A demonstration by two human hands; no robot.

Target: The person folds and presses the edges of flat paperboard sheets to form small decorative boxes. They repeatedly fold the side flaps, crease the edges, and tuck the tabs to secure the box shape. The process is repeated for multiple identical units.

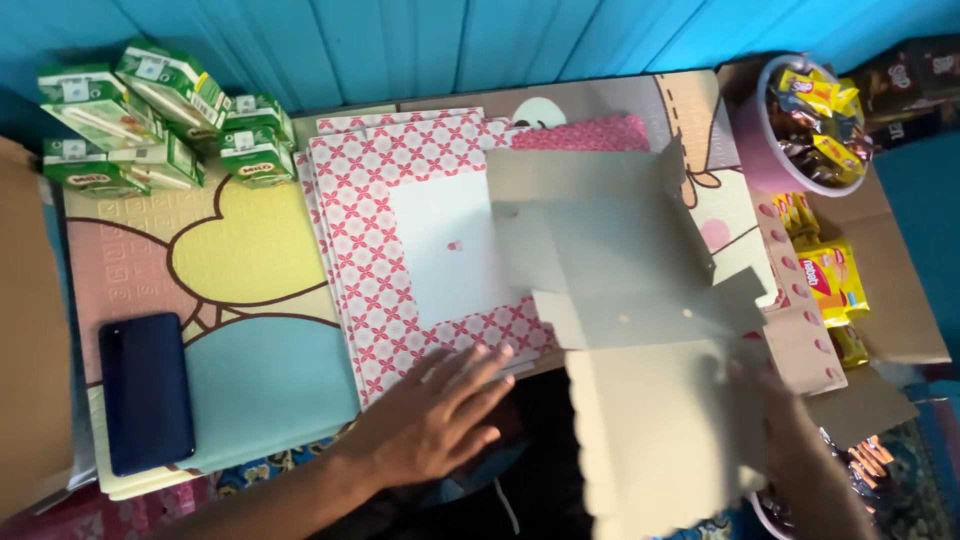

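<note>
Right now the left hand (435,415) lies flat and open, palm down, fingers spread onto the near edge of the stack of patterned sheets (375,215), holding nothing. The stack runs away from the person, its long axis pointing toward the blue wall (450,40). The right hand (800,440) is blurred under the near right corner of the unfolded box blank (620,290); it seems to grip that corner, though its fingers cannot be made out. The blank lies up and left of that hand and overlaps the stack's right side. The left hand is nearer the stack, the right nearer the blank. Open mat (260,380) lies left, between stack and phone (145,392); cartons (150,115) crowd the far left, a snack bowl (760,150) the far right.
</note>
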